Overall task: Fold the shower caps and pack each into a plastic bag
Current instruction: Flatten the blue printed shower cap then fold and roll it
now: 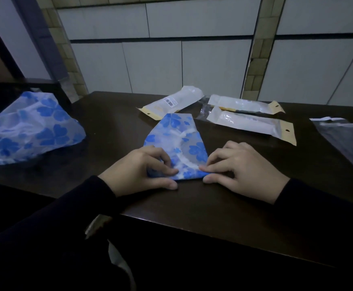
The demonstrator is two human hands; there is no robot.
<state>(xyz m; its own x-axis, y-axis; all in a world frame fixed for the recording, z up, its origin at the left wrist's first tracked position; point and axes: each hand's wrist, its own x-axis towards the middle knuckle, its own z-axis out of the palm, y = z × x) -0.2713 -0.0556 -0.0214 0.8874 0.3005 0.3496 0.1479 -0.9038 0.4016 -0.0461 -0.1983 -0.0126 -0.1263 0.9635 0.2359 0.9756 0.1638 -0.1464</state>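
Observation:
A blue-flowered shower cap, folded into a narrow wedge, lies flat on the dark table in front of me. My left hand pinches its near left corner between thumb and fingers. My right hand pinches the near right corner the same way. A second shower cap of the same pattern sits loose and puffed up at the table's far left. Three white plastic bags with yellow hang tabs lie behind the folded cap.
A dark, clear plastic bag lies at the right edge of the table. A tiled wall stands close behind the table. The table's near edge runs diagonally just below my wrists.

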